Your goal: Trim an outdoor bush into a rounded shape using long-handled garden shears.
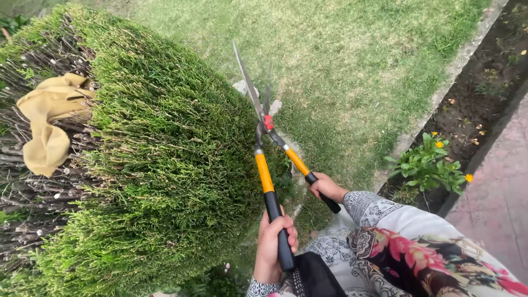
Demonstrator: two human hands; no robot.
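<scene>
A: Hedge shears (268, 144), one pair, stand raised against the right flank of the clipped green shrub (165, 165), blades pointing up and away, nearly together and just touching the foliage edge.

B: How are the hands set?

A: The left hand (273, 247) is low and near the body, fingers wrapped tight round the black grip of the nearer yellow handle, thumb up. The right hand (326, 187) is further out, arm reaching from a patterned sleeve (379, 212), fingers curled closed on the other black grip.

B: Room to move?

A: Open lawn (352, 60) lies beyond and right of the blades. A stone kerb (451, 71) borders it, with a soil bed beyond holding one flowering plant (426, 165) with three yellow blooms showing. On the left the shrub crowds close; its top is bare twigs with one tan cloth (49, 121) draped there.
</scene>
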